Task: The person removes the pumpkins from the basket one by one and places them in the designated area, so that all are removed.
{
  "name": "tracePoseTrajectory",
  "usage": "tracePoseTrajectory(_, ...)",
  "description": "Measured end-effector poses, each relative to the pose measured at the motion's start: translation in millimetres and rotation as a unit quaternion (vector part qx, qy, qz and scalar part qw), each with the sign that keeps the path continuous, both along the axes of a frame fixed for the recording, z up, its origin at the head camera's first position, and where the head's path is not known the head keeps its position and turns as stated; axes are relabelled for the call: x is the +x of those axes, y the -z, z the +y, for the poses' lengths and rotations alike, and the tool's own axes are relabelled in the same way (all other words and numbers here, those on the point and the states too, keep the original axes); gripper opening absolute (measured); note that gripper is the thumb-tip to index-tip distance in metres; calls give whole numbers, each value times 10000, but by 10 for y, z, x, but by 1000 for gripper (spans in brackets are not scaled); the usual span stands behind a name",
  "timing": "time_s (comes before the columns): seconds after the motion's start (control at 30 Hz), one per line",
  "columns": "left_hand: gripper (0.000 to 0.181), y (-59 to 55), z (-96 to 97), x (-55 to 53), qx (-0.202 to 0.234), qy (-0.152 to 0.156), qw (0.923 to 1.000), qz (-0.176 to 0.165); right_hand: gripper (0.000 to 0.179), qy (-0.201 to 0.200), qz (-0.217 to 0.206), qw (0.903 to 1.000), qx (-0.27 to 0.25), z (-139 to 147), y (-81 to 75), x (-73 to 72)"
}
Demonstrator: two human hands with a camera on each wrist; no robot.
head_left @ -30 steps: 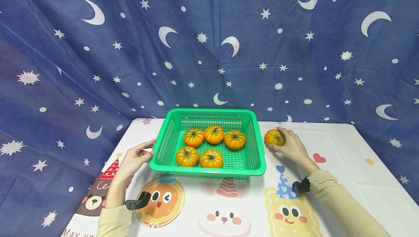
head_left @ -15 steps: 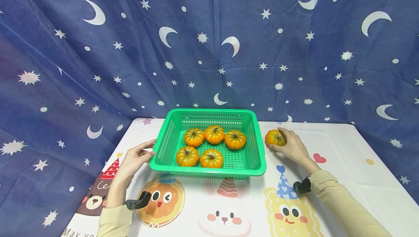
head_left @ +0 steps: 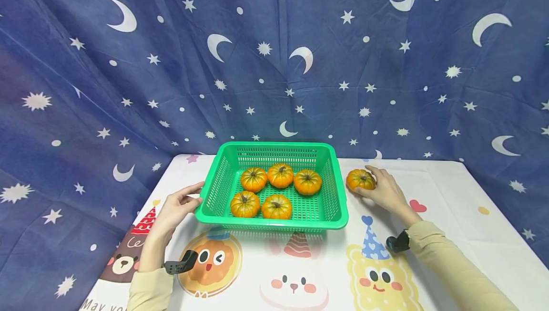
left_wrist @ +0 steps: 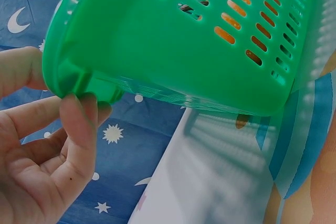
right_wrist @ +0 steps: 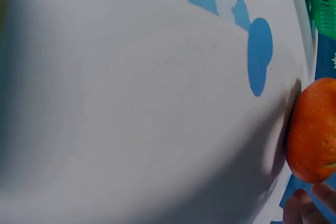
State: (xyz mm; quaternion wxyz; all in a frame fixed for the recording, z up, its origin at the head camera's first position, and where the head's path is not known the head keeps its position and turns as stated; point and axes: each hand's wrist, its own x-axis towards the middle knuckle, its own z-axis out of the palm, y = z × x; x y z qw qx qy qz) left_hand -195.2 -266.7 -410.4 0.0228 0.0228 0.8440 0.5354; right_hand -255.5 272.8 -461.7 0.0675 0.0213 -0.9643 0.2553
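A green plastic basket (head_left: 274, 225) stands at the back of the table with several small orange pumpkins (head_left: 276, 207) inside. My left hand (head_left: 177, 210) holds the basket's left rim; the left wrist view has its thumb and fingers at the rim's lip. To the right of the basket, a single pumpkin (head_left: 359, 180) sits on the tablecloth. Around its right side is my right hand (head_left: 386, 194), thumb in front and fingers behind, loosely spread. In the right wrist view, the fingertips (right_wrist: 300, 207) lie just below that pumpkin, and the rest of the hand is out of frame.
The white tablecloth (head_left: 446, 234) carries printed cartoon figures and a red heart. A dark blue curtain (head_left: 274, 101) with moons and stars hangs right behind the table and along its left side. Black wrist mounts (head_left: 182, 264) sit on both forearms.
My right hand has shifted slightly to the right and its fingers have loosened, so more of the single pumpkin shows. The left hand and the basket have stayed in place.
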Motion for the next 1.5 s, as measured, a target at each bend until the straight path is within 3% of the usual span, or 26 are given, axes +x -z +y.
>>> tracePoseTrajectory(0.5, 49, 8, 4, -2, 8, -7, 10000, 36, 82, -95, 8, 9998, 192, 24, -197, 38)
tracePoseTrajectory(0.8, 49, 4, -2, 1, 98, 53, 9999, 54, 79, -437, 256, 9981, 358, -45, -373, 92)
tracePoseTrajectory(1.1, 49, 7, 3, 5, 113, 41, 9999, 38, 77, -604, 217, 9967, 497, -152, -526, 102)
tracePoseTrajectory(1.5, 49, -4, 6, 4, 78, 50, 10000, 31, 75, -1030, 574, 9902, 754, -362, -749, 130)
